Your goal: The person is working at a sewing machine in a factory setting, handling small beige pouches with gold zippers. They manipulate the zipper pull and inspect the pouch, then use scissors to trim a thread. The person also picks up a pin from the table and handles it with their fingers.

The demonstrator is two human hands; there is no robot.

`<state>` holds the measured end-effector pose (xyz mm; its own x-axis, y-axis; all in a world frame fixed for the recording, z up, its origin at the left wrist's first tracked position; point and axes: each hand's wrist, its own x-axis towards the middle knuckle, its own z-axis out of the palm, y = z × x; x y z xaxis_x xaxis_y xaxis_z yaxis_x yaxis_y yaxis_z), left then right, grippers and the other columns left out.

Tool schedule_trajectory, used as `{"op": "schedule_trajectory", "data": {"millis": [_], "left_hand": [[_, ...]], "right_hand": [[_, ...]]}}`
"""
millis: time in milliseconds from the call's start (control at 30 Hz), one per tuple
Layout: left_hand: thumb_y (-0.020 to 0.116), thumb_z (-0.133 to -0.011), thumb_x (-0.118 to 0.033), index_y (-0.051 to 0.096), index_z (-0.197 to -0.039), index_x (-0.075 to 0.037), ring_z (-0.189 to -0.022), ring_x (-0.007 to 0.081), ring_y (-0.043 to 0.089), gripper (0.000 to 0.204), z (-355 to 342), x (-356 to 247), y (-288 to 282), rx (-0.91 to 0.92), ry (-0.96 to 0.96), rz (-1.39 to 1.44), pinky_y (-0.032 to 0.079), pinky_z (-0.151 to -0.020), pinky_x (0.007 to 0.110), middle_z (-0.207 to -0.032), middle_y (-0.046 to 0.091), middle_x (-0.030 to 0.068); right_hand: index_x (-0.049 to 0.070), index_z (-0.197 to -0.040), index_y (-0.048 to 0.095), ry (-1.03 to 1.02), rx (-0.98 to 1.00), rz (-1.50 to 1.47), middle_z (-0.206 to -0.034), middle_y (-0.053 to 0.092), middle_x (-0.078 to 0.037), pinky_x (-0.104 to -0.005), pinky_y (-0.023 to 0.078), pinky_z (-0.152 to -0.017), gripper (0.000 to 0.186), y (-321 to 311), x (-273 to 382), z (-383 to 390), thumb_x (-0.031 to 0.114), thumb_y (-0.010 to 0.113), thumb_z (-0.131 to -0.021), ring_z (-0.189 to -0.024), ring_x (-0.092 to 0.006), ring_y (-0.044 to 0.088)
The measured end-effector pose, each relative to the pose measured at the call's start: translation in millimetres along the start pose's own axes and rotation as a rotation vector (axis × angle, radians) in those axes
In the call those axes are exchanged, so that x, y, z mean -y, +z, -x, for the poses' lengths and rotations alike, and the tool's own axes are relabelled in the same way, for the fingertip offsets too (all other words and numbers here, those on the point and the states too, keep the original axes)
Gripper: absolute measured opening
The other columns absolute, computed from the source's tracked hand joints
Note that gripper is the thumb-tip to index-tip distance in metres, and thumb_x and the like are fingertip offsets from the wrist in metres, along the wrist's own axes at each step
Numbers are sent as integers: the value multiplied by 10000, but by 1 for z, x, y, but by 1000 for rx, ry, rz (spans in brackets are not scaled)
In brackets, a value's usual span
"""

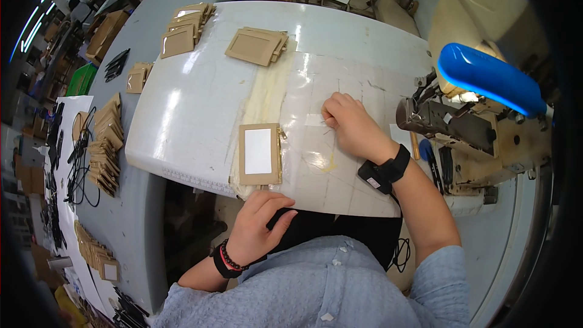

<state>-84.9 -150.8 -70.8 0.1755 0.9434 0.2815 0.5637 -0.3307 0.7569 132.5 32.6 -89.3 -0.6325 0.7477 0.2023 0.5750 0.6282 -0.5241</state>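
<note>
Over the clear sheet (364,191), the fingers of the right hand (355,123) curl inward with their tips drawn together; whether anything thin is pinched there cannot be told. Nearer the body, the fingers of the left hand (258,225) bend at the near edge of the white counter (194,103), the thumb a little away from the forefinger; something dark shows in that gap, but I cannot tell whether it is held. Just ahead of these left fingers lies the tan frame (260,153) with a white middle, flat on a pale yellow strip (267,94). Farther ahead of them sits a fanned stack (252,47) of tan frames, with a second stack (179,41) to its left. Right of the right fingers stands a sewing machine (449,123). Well left of the left fingers, a grey counter (139,225) carries a tan pile (104,158) and black cords (78,161).
</note>
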Motion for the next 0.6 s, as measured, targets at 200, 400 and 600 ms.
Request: {"op": "schedule_trajectory", "data": {"millis": [200, 400, 600], "left_hand": [[733, -794, -1, 674, -951, -32, -844, 257, 633, 171, -9, -1, 10, -26, 38, 46, 505, -733, 329, -927, 671, 97], [728, -787, 16, 671, -939, -30, -840, 262, 630, 168, -20, -6, 16, -22, 69, 57, 500, -724, 331, -923, 671, 99], [729, -783, 19, 671, -942, -28, -842, 262, 631, 175, -21, -7, 29, 4, 85, 94, 500, -722, 331, -916, 669, 101]], "right_hand": [[50, -884, 512, 30, -152, -120, -873, 560, -103, -415, 401, -786, 85, -2, 0, 0, -21, 550, -856, -878, -315, 535], [53, -880, 539, 167, -263, -63, -869, 598, -98, -420, 417, -760, 103, -14, -1, 14, -11, 604, -832, -864, -314, 559], [70, -888, 543, 104, -185, -53, -844, 604, -62, -398, 392, -780, 132, -15, 6, 22, -14, 619, -819, -866, -275, 555]]}}
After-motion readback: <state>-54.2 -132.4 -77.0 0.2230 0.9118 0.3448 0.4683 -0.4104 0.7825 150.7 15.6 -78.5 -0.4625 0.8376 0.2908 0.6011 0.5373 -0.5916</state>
